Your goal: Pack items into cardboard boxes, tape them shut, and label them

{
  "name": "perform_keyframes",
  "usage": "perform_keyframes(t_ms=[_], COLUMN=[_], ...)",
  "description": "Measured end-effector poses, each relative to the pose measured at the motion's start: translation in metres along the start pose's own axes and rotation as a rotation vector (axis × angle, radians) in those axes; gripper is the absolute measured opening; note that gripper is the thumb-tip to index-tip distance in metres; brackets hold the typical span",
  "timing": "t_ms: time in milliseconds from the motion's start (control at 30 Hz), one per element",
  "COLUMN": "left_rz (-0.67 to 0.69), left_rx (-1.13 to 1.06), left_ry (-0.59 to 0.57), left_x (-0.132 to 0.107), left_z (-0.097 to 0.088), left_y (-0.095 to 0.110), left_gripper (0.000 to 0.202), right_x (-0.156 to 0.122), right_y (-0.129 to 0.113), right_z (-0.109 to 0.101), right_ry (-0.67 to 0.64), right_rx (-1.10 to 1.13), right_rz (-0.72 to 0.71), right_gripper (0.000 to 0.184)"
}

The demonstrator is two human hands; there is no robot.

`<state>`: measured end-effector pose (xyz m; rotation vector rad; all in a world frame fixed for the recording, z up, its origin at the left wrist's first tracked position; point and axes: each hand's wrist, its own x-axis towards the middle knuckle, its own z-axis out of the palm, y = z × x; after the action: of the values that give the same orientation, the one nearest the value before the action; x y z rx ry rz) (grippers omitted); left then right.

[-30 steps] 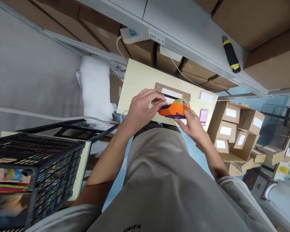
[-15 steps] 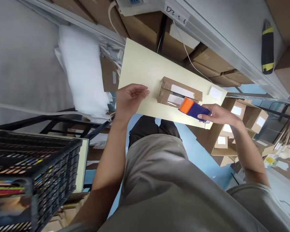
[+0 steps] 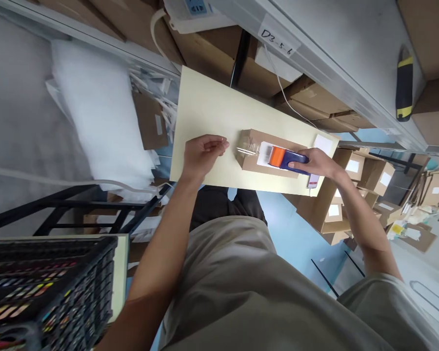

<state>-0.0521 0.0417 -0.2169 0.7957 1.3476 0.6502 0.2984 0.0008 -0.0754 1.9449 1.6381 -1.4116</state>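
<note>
My right hand (image 3: 316, 163) grips a dark blue hand-held tool (image 3: 292, 160) with an orange head, of a kind I cannot make out. The orange head rests over a white label with a barcode (image 3: 265, 153) on a long brown cardboard box (image 3: 254, 163). Shiny clear tape (image 3: 248, 147) covers the box's left end. My left hand (image 3: 205, 153) hovers left of the box, apart from it, with thumb and fingers pinched. Something small glints at its fingertips, too small to name. Under the box lies a cream board (image 3: 205, 107).
A phone-like flat object (image 3: 313, 181) and a white paper (image 3: 322, 144) lie at the board's right end. Above runs a metal shelf (image 3: 336, 68) with a black and yellow cutter (image 3: 404, 87). A black crate (image 3: 76, 287) stands at lower left, open cartons (image 3: 320, 209) at right.
The box shows a different face, with one label and clear tape where two labels showed before. The tool has moved from the box's near edge onto its top. My left hand stays pinched.
</note>
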Motion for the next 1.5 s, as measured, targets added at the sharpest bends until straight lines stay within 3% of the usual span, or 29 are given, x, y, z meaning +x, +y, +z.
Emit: perform_keyframes(t_ms=[267, 467, 600, 800, 900, 1000, 1300, 1400, 1500], left_rz=[-0.066, -0.208, -0.26, -0.183, -0.003, 0.096, 0.001, -0.006, 0.0], left_rx=[-0.082, -0.187, -0.171, 0.123, 0.164, 0.229, 0.184, 0.205, 0.233], left_ry=[-0.025, -0.095, -0.04, 0.154, 0.106, 0.071, 0.267, 0.316, 0.362], left_x=[0.025, 0.043, 0.041, 0.031, 0.016, -0.002, -0.01, -0.008, -0.005], left_z=[0.005, 0.038, 0.055, 0.046, 0.046, 0.056, 0.088, 0.093, 0.097], left_y=[-0.042, -0.076, -0.086, -0.074, -0.055, -0.036, -0.024, -0.022, -0.023], left_gripper=[0.043, 0.066, 0.067, 0.042, 0.026, 0.033, 0.022, 0.022, 0.023], right_x=[0.002, 0.005, 0.006, 0.009, 0.011, 0.013, 0.021, 0.003, -0.031], right_y=[-0.003, -0.006, -0.006, -0.006, -0.005, -0.004, -0.006, 0.016, 0.068], right_z=[0.002, 0.002, 0.001, 0.001, 0.001, 0.001, 0.004, -0.007, -0.028], right_ry=[0.001, -0.011, 0.005, -0.008, -0.011, -0.031, -0.069, -0.094, -0.164], right_rx=[-0.025, -0.045, -0.054, -0.084, -0.078, -0.103, -0.245, -0.21, -0.111], right_rz=[0.02, 0.035, 0.017, 0.053, 0.024, -0.002, -0.045, -0.022, -0.001], right_gripper=[0.071, 0.074, 0.074, 0.07, 0.067, 0.066, 0.065, 0.066, 0.073])
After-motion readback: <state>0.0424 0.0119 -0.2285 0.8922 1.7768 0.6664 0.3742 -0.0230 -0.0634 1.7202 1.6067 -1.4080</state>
